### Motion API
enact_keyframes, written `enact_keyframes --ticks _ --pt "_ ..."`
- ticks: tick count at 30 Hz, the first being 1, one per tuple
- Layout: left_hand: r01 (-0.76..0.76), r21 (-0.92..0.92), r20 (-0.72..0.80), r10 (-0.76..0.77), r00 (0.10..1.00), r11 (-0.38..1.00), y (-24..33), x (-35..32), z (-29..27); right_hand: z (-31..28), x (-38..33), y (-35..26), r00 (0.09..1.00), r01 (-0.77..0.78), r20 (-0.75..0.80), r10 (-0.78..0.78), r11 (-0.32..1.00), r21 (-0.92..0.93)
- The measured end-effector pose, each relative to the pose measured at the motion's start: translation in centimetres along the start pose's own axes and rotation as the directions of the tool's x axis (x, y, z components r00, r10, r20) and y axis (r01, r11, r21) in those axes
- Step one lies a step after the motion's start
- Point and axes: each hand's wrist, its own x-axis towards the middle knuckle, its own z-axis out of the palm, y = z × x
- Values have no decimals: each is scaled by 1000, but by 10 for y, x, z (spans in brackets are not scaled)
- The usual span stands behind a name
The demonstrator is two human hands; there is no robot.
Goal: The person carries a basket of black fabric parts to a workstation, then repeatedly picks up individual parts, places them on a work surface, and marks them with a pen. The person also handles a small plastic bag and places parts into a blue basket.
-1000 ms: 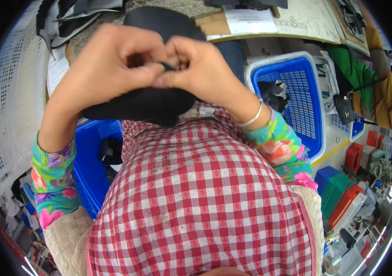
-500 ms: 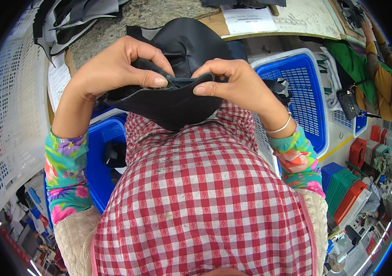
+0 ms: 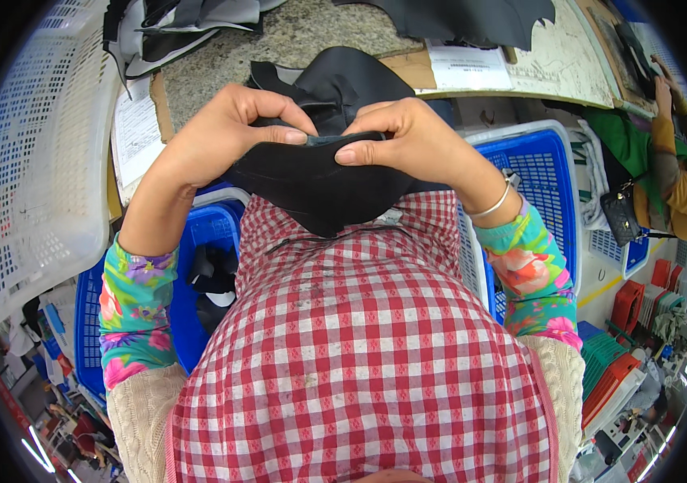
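Note:
A black leather-like piece (image 3: 323,181) hangs between my hands in front of the checked apron, one end resting up against the worktable's edge. My left hand (image 3: 235,133) pinches its folded upper edge between thumb and forefinger. Close beside it, my right hand (image 3: 412,141) grips the same edge, thumb on the near side. A strip of dark grey-green lining shows along the fold between the two thumbs. Beyond the hands, the piece bulges into a rounded, creased panel with a seam.
The worktable (image 3: 319,36) carries a pile of black and grey cut pieces (image 3: 170,36), another black piece (image 3: 464,20) and paper sheets (image 3: 468,68). Blue baskets (image 3: 533,161) stand right and left below it. A white perforated crate (image 3: 33,161) is far left. Another person's arm (image 3: 663,113) shows at right.
The view has shifted, so the table shows lower and to the right. My fingers have folded the edge over, and less of the rough inner edge shows.

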Motion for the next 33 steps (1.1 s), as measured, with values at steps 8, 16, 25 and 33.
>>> enact_keyframes --ticks 8,16,25,33 --pt "-64 -26 118 67 991 998 31 5 -13 -2 -31 -43 987 -6 -162 21 995 95" --pt "-147 20 232 139 963 989 35 30 11 -9 -39 -29 997 -83 6 83 991 107" --pt "-44 -55 167 53 985 998 24 20 4 -4 -24 -16 998 -52 23 50 994 99" --pt "-94 -64 153 103 983 994 22 16 -3 -13 -5 -13 990 -18 142 5 995 94"
